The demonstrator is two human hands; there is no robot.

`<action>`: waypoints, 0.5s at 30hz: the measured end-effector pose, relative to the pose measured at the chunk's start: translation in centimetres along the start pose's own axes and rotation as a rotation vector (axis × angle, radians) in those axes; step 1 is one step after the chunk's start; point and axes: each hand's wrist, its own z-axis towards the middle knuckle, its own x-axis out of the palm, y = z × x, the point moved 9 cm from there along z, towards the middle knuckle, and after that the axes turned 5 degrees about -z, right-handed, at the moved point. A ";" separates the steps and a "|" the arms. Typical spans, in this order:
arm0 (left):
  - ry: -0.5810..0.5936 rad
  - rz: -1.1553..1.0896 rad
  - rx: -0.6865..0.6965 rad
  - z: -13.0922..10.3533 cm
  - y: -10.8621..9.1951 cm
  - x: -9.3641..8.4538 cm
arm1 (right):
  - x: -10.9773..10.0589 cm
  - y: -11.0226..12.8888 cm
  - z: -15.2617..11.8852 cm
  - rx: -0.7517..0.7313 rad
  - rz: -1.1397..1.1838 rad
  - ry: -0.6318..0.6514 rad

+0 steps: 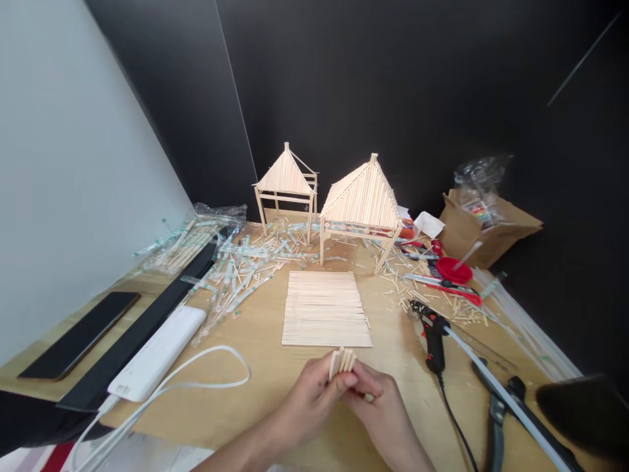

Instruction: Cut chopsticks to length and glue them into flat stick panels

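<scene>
A small bundle of thin wooden sticks (343, 362) pokes up between my two hands, low in the middle of the view. My left hand (319, 385) is closed around it, thumb across the front. Against its other side, my right hand (371, 393) is closed too, fingers curled round the sticks. Just beyond my hands lies a flat panel of sticks set side by side (327, 308). Behind it stands a stick pavilion with a covered roof (363, 200). Farther left is a second pavilion (285, 174), its roof only partly covered.
Right of the panel lie a glue gun (432, 337), pliers-like cutters (498, 413), a red dish (453, 269) and a utility knife (432, 280). A paper bag (484, 229) stands behind. Leftward are plastic wrappers (236, 275), a white power strip (157, 354) with cable and a phone (81, 334).
</scene>
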 end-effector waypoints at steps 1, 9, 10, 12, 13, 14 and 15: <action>0.000 0.025 0.011 -0.1 0.4 -0.1 | 0.0 -0.3 -0.1 -0.007 -0.028 0.009; 0.059 0.063 0.071 -1.0 1.1 -0.5 | 1.3 -1.9 -0.6 -0.056 -0.094 0.072; 0.064 0.063 0.068 -1.0 1.0 -0.4 | 1.4 -1.8 -0.6 -0.057 -0.089 0.082; 0.081 0.065 0.059 -1.0 1.0 -0.2 | 1.2 -1.6 -0.7 -0.042 -0.103 0.100; 0.092 0.065 0.052 -1.0 1.0 -0.1 | 1.0 -1.5 -0.7 -0.029 -0.131 0.118; 0.101 0.063 0.045 -1.0 1.1 0.0 | 0.5 -1.2 -0.8 -0.014 -0.171 0.136; 0.108 0.060 0.037 -1.0 1.1 0.1 | -0.2 -1.0 -0.9 0.005 -0.222 0.149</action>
